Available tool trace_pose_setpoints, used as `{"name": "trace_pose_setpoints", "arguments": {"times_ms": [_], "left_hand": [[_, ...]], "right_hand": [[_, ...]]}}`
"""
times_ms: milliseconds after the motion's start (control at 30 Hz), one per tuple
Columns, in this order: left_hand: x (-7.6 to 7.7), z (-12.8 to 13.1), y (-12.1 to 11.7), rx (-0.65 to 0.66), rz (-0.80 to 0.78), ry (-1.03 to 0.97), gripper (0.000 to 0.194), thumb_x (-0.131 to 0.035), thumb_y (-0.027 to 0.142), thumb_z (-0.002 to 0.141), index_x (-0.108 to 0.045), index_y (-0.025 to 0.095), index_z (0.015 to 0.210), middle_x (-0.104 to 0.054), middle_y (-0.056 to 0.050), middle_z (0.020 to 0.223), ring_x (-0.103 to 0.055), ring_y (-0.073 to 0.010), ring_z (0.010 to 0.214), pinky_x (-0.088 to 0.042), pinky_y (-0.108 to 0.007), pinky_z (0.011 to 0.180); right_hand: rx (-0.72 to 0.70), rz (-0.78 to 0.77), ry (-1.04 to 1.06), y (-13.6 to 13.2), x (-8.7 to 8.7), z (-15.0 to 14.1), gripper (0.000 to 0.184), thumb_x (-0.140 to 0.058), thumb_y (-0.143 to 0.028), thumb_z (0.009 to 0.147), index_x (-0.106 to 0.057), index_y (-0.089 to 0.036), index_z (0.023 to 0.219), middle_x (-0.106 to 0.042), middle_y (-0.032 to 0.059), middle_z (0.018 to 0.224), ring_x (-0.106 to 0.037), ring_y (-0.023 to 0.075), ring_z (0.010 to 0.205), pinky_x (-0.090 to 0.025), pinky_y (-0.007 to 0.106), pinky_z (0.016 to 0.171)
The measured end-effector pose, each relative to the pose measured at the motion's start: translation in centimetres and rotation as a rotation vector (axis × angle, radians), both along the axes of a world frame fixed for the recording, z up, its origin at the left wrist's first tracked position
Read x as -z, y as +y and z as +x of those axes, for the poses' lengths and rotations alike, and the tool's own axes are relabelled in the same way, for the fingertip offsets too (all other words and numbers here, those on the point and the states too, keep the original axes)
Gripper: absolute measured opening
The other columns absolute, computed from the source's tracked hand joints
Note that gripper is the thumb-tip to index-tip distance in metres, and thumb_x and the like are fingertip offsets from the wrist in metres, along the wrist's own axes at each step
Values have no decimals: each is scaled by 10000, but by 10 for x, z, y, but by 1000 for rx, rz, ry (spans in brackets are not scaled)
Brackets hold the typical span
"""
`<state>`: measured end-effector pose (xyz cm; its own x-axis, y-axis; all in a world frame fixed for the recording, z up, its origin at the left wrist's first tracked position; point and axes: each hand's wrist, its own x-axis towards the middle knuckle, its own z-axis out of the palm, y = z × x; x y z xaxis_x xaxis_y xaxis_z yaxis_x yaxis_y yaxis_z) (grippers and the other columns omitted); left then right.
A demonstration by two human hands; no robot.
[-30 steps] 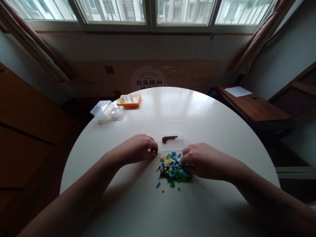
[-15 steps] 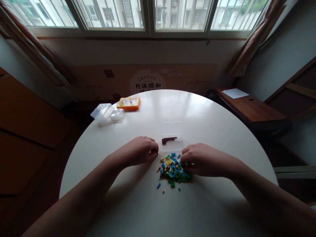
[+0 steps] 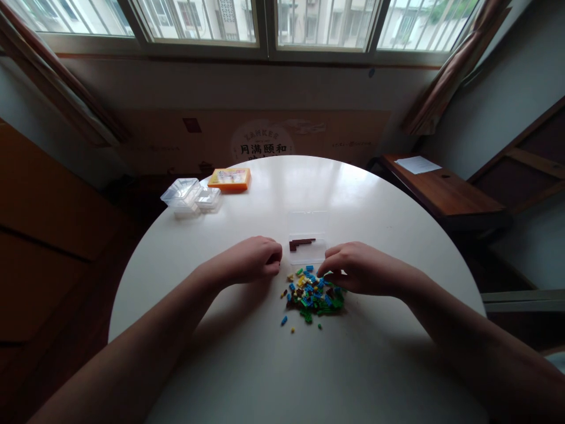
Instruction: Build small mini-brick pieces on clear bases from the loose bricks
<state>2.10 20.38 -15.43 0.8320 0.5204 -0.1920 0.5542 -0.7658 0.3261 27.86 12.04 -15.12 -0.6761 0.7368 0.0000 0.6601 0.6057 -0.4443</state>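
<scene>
A pile of tiny blue, green, yellow and brown bricks (image 3: 311, 295) lies on the round white table (image 3: 247, 353). Just behind it sits a clear flat tray (image 3: 308, 229) holding a small dark brown assembly (image 3: 301, 242). My left hand (image 3: 247, 259) rests curled on the table left of the pile, fingertips pinched on something too small to make out. My right hand (image 3: 359, 270) hovers at the pile's upper right edge, thumb and forefinger pinched together over the bricks; what they hold is not visible.
Clear plastic boxes (image 3: 188, 197) and an orange box (image 3: 230, 178) stand at the table's far left. A dark wooden side table (image 3: 441, 191) with a sheet of paper (image 3: 417, 164) is to the right. A cardboard panel (image 3: 265, 138) leans under the window.
My right hand has lifted from the pile's right side toward its upper edge, nearer the tray. The left hand has stayed curled in place. The camera shifted slightly.
</scene>
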Motion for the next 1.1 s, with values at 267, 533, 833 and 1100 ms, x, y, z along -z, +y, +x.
{"name": "trace_pose_setpoints", "arguments": {"times_ms": [267,533,833,1100], "left_hand": [[-2,4,0,-96,4,85,116,-404,254,843,-477,201,770,-621,-49,840,-556,-200,759,-413,-312,658],[-1,5,2,-113,-23,74,131,-418,276,864,-500,198,800,-628,-45,854,-555,-187,744,-404,-294,630],[5,-4,6,-93,-63,9,187,-445,303,926,-599,197,921,-666,-46,954,-586,-184,817,-418,-274,673],[5,-4,7,-68,-60,1,187,-452,294,933,-612,196,933,-678,-46,970,-592,-182,814,-412,-274,681]], "right_hand": [[-52,-23,-11,1,-1,0,259,-602,-115,837,-756,-276,969,-679,-16,850,-589,85,715,-386,205,663],[-46,-42,-58,3,-1,9,254,-605,-103,813,-753,-275,927,-664,-22,833,-572,87,724,-366,218,668],[-77,-48,-22,-2,-5,3,300,-598,-108,827,-746,-300,1004,-665,-16,861,-571,92,745,-363,224,679],[-133,-47,-38,-9,-7,-6,411,-605,-173,839,-696,-384,1180,-666,-13,913,-562,112,750,-354,235,683]]}}
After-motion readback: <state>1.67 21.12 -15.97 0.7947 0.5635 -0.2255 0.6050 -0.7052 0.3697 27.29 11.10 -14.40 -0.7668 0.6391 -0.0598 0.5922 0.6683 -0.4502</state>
